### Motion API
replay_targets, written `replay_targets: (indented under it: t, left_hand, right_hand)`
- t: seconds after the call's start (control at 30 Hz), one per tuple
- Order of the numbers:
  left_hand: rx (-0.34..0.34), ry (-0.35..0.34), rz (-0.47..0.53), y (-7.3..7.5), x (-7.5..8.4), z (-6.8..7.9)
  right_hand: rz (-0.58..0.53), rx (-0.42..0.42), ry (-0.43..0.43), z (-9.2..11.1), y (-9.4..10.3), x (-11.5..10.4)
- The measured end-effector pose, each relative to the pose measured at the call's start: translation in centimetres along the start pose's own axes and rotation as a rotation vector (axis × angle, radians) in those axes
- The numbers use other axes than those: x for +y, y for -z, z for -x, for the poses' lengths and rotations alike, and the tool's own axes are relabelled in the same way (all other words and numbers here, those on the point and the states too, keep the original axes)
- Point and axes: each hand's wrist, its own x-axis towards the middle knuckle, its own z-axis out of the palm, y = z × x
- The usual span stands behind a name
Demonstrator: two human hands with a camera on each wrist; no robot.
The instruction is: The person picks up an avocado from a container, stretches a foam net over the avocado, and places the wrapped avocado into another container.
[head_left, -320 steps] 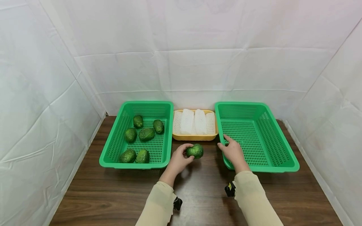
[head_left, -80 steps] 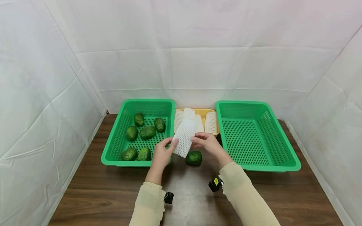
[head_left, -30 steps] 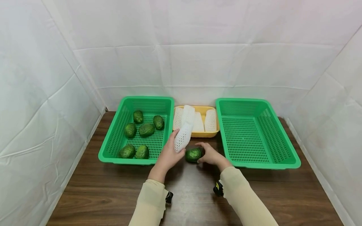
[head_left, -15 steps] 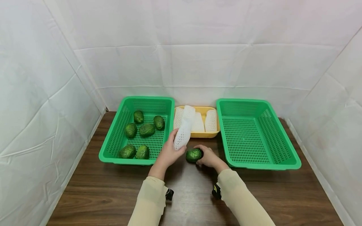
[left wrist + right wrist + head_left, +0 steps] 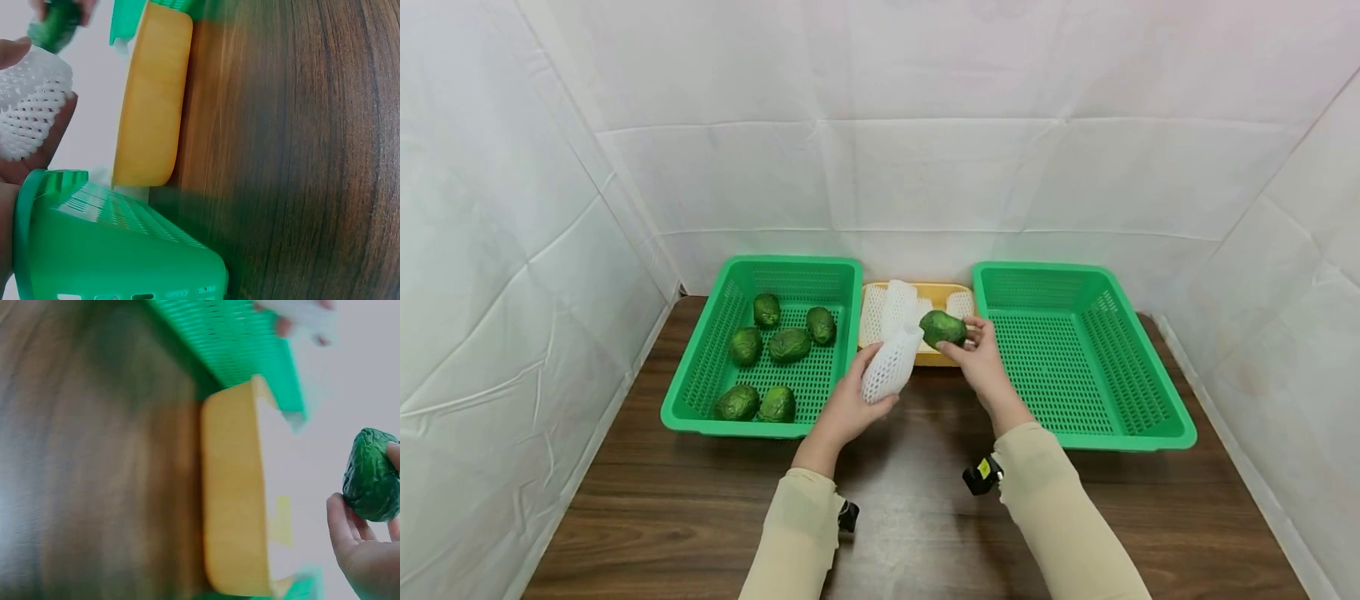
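Note:
My left hand (image 5: 850, 408) holds a white foam net sleeve (image 5: 889, 367), its fingers and thumb around the lower part. The sleeve's upper end tilts right, towards a green, wrinkled avocado (image 5: 943, 329). My right hand (image 5: 985, 358) grips this avocado by its right end, in front of the yellow tray. In the right wrist view the avocado (image 5: 372, 478) sits between thumb and fingers. The left wrist view shows the foam net sleeve (image 5: 31, 106) with its mouth close to the avocado (image 5: 55, 28), which overlaps it there.
A green basket (image 5: 700, 367) at left holds several avocados (image 5: 790, 344). Another green basket (image 5: 1172, 417) stands at right. Between them a yellow tray (image 5: 940, 359) holds more foam net sleeves (image 5: 897, 304). White cloth (image 5: 925, 175) hangs behind the brown wooden table (image 5: 925, 517).
My right hand has lifted the avocado off the table, up and to the right, beside the sleeve's mouth. The left hand stays nearly in place; its sleeve now leans further right and looks more open.

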Motion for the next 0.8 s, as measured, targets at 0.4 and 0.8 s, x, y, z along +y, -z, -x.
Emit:
replay_targets:
  t: [0.4,0.8]
  left_hand:
    - [-0.008,0.020,-0.057,-0.1,-0.2,-0.2]
    - [-0.017,0.007,-0.009,-0.1,-0.1,-0.2]
  right_hand:
    - [-0.191,-0.106,0.166,0.8,0.5,-2.5]
    - [-0.070,-0.130,0.250,2.6,0.2,-4.2]
